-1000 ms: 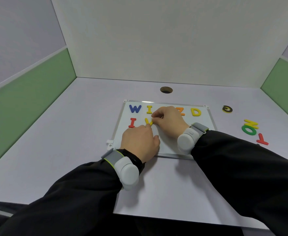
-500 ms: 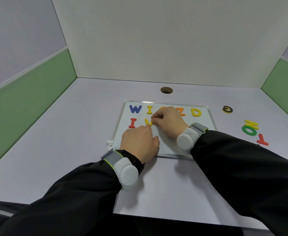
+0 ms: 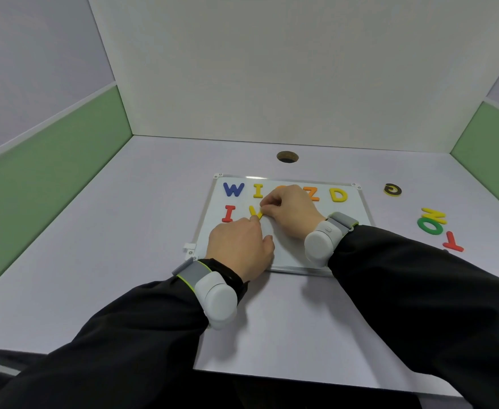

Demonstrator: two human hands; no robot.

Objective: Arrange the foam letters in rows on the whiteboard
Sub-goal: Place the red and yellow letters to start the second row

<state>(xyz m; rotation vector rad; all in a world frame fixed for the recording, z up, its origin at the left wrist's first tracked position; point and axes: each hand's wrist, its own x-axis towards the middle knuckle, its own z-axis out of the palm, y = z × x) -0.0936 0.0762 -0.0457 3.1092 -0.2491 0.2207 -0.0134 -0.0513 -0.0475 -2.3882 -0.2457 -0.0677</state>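
Whiteboard (image 3: 351,214): smooth, glossy white face in a thin metallic-looking frame with pale plastic corner pieces. Foam letters, e.g. blue W (image 3: 233,189): matt, soft-looking. Desk (image 3: 124,231): smooth, matt pale laminate. Sleeves (image 3: 419,276): matt black cloth. Wrist units (image 3: 217,299): smooth grey plastic on woven straps.

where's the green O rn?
Head view: the green O lies off the whiteboard, on the table to its right. It touches the yellow N behind it, with the red T just nearer the person.
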